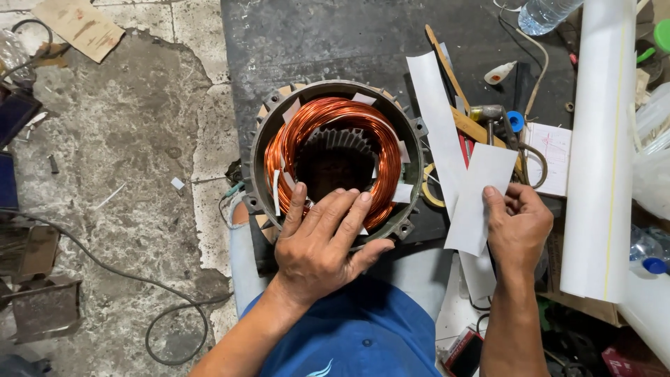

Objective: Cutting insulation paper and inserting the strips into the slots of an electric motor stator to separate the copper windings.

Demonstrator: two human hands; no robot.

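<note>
A round grey motor stator housing (259,150) stands on a dark mat, filled with shiny copper wire coils (317,115) and small white paper slips tucked between them. My left hand (321,244) lies flat on the near side of the coils, fingers spread and pressing the wire. My right hand (518,227) holds a white rectangular sheet of insulating paper (478,199) to the right of the stator, thumb on its face. A long white paper strip (436,119) lies under that sheet.
A large white paper roll (600,146) stands along the right. Wooden sticks (453,77), a hammer head (486,112), a blue cap, a glue bottle (501,72) and a plastic water bottle (544,12) lie behind. Cracked concrete floor with a black cable (160,307) is at left.
</note>
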